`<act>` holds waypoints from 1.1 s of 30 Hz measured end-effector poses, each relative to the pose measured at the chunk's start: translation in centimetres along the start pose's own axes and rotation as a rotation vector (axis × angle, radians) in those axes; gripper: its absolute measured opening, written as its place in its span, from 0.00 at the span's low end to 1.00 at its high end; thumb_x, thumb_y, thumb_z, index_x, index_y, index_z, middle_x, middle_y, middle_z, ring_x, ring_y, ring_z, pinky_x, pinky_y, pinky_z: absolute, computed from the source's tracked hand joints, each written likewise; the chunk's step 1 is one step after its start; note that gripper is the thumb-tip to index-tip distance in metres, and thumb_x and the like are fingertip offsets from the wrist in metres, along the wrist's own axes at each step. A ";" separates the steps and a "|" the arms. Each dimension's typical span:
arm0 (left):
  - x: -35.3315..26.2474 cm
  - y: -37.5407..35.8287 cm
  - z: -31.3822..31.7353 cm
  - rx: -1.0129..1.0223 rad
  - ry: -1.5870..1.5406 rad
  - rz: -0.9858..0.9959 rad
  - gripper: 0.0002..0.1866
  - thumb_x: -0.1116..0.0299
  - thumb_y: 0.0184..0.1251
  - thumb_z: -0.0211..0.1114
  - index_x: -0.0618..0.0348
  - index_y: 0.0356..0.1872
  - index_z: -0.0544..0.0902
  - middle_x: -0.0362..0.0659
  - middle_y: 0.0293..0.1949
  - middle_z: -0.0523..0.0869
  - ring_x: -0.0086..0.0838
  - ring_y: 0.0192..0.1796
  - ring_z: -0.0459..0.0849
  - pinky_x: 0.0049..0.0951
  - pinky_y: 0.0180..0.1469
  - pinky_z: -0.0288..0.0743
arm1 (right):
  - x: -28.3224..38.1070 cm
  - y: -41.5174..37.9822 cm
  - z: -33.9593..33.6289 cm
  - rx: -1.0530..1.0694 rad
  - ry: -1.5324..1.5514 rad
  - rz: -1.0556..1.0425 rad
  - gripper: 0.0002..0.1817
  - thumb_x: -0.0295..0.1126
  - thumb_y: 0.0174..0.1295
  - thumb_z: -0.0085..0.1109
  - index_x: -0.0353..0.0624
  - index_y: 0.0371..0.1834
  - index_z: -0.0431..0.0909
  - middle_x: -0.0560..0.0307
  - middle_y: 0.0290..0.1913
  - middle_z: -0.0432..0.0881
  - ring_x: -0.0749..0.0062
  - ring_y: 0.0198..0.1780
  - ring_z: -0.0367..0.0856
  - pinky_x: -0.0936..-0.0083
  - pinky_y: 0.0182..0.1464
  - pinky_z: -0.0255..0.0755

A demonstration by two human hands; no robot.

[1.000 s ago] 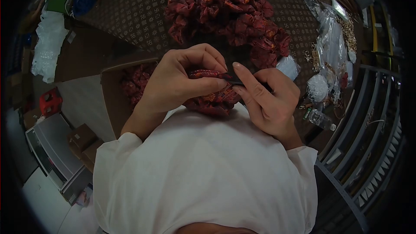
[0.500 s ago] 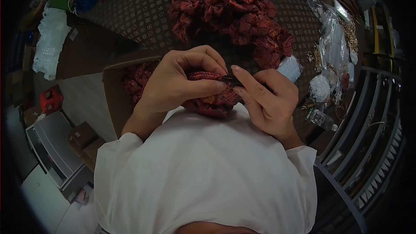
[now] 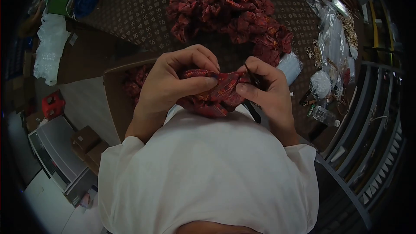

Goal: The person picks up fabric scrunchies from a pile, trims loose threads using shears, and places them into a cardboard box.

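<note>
Worktop and surroundings, seen from above. The red fabric piece is just in front of the white shirt, spanning btwn both hands. L hand: thumb & fingers clamped on its L edge. R hand: thumb & fingers clamped on its R edge, w/ a dark slim item (type unclear) also in the fingers. Surface: brown patterned cloth, bearing a heap of red puffs beyond the hands; at R, clear plastic bags, gold-coloured chains & a clear bottle. Room: open carton w/ similar red pieces, L of L hand; red plastic object & small brown boxes farther L; grey metal rack at far R.
</note>
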State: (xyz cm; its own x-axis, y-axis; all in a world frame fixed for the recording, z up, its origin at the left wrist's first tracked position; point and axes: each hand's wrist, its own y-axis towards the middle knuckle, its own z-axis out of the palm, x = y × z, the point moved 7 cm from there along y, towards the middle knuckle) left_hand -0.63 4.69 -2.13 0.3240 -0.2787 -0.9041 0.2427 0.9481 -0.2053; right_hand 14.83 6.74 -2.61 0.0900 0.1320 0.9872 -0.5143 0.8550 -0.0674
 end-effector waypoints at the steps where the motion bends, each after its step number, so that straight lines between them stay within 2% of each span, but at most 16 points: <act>1: -0.1 0.0 -0.3 -0.003 0.046 0.020 0.06 0.82 0.48 0.65 0.66 0.30 0.81 0.41 0.38 0.78 0.18 0.34 0.79 0.16 0.36 0.73 | -0.2 -0.1 0.0 -0.010 0.051 0.070 0.09 0.24 0.51 0.64 0.34 0.35 0.77 0.67 0.27 0.70 0.87 0.30 0.67 0.88 0.34 0.61; 2: -0.2 0.0 -0.5 -0.006 0.092 0.041 0.07 0.82 0.48 0.65 0.66 0.31 0.81 0.41 0.39 0.77 0.18 0.34 0.79 0.16 0.36 0.74 | -0.4 -0.3 0.0 -0.020 0.101 0.139 0.07 0.23 0.50 0.64 0.34 0.30 0.76 0.68 0.27 0.70 0.88 0.31 0.68 0.89 0.33 0.61; 6: -0.3 -0.1 -0.2 -0.007 0.131 0.101 0.08 0.82 0.47 0.66 0.65 0.32 0.81 0.41 0.39 0.77 0.20 0.34 0.79 0.18 0.36 0.75 | -0.4 -0.4 0.4 -0.034 0.232 0.208 0.06 0.22 0.50 0.64 0.34 0.27 0.75 0.68 0.27 0.70 0.90 0.31 0.68 0.89 0.32 0.60; 8: -2.5 -0.4 0.7 -0.072 0.388 0.326 0.11 0.82 0.46 0.67 0.64 0.34 0.81 0.41 0.37 0.78 0.21 0.34 0.79 0.20 0.35 0.75 | -0.4 -0.4 0.6 -0.017 0.219 0.205 0.06 0.21 0.50 0.63 0.35 0.29 0.76 0.67 0.28 0.72 0.89 0.31 0.69 0.89 0.32 0.61; 9: -2.9 -0.3 0.8 -0.075 0.388 0.325 0.11 0.82 0.46 0.67 0.64 0.34 0.81 0.41 0.37 0.78 0.21 0.34 0.79 0.20 0.35 0.75 | -0.3 -0.4 0.8 -0.015 0.219 0.207 0.06 0.21 0.50 0.63 0.35 0.29 0.76 0.67 0.28 0.72 0.89 0.31 0.69 0.89 0.32 0.61; 11: -3.6 -0.4 2.1 0.031 0.685 0.427 0.12 0.81 0.43 0.69 0.64 0.33 0.82 0.39 0.32 0.79 0.21 0.33 0.79 0.20 0.33 0.73 | 0.6 -0.2 1.0 0.004 0.114 0.146 0.06 0.21 0.50 0.63 0.35 0.31 0.78 0.66 0.29 0.73 0.87 0.32 0.70 0.88 0.33 0.63; 15: -2.9 -0.3 2.0 0.052 0.612 0.365 0.10 0.80 0.42 0.70 0.64 0.30 0.83 0.37 0.27 0.79 0.19 0.31 0.78 0.18 0.31 0.70 | 0.3 -0.3 1.0 0.035 0.110 0.152 0.07 0.21 0.51 0.63 0.34 0.34 0.78 0.64 0.31 0.73 0.85 0.33 0.72 0.87 0.35 0.64; 17: -1.8 -0.2 0.9 -0.019 0.339 0.149 0.07 0.81 0.43 0.70 0.64 0.26 0.83 0.37 0.25 0.78 0.17 0.30 0.77 0.16 0.31 0.68 | 1.0 -0.3 1.0 0.037 -0.024 0.025 0.09 0.22 0.51 0.63 0.34 0.36 0.78 0.63 0.31 0.73 0.84 0.33 0.72 0.86 0.35 0.64; 18: -1.8 -0.2 1.0 -0.017 0.339 0.147 0.07 0.81 0.43 0.70 0.64 0.26 0.83 0.37 0.25 0.78 0.17 0.30 0.77 0.16 0.31 0.68 | 0.8 -0.3 0.9 0.035 -0.023 0.026 0.09 0.22 0.51 0.63 0.34 0.36 0.78 0.63 0.31 0.73 0.84 0.33 0.72 0.86 0.35 0.64; 20: -1.7 -0.1 1.0 -0.011 0.309 0.083 0.06 0.82 0.43 0.68 0.64 0.25 0.82 0.37 0.25 0.78 0.15 0.29 0.76 0.15 0.30 0.67 | 1.9 -0.4 0.1 -0.035 -0.174 -0.167 0.15 0.25 0.50 0.65 0.35 0.43 0.78 0.59 0.32 0.74 0.81 0.31 0.72 0.85 0.32 0.65; 21: -1.9 -0.1 1.1 -0.011 0.310 0.082 0.06 0.82 0.43 0.68 0.64 0.25 0.82 0.37 0.25 0.78 0.15 0.29 0.76 0.15 0.30 0.67 | 2.3 -0.2 0.0 -0.035 -0.174 -0.166 0.15 0.25 0.50 0.65 0.35 0.43 0.78 0.59 0.32 0.74 0.81 0.31 0.72 0.85 0.32 0.65; 23: -1.9 0.0 1.2 -0.005 0.313 0.053 0.05 0.83 0.43 0.68 0.65 0.24 0.81 0.36 0.25 0.78 0.15 0.28 0.75 0.15 0.30 0.67 | 5.3 -0.6 0.2 -0.091 -0.563 -0.445 0.20 0.28 0.48 0.66 0.37 0.47 0.78 0.57 0.29 0.74 0.77 0.26 0.72 0.82 0.26 0.65; 26: -1.8 0.2 1.4 0.018 0.271 0.051 0.05 0.83 0.43 0.67 0.65 0.23 0.81 0.36 0.25 0.78 0.15 0.28 0.75 0.15 0.30 0.67 | 5.5 -0.8 1.0 0.020 -0.702 -0.514 0.21 0.29 0.46 0.67 0.39 0.47 0.79 0.57 0.24 0.73 0.73 0.21 0.71 0.79 0.20 0.64; 33: -1.6 0.6 1.1 0.113 0.261 0.105 0.06 0.83 0.41 0.67 0.65 0.23 0.81 0.37 0.24 0.78 0.17 0.28 0.75 0.17 0.30 0.66 | 5.4 -0.5 1.1 0.052 -0.722 -0.618 0.20 0.28 0.44 0.66 0.42 0.45 0.81 0.59 0.22 0.73 0.72 0.19 0.71 0.79 0.19 0.64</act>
State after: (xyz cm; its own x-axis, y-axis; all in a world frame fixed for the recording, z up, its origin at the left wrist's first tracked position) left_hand -0.03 5.53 -0.36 0.1104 -0.1176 -0.9869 0.3255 0.9425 -0.0758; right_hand 14.68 6.45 2.90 -0.1812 -0.6927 0.6980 -0.5907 0.6442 0.4859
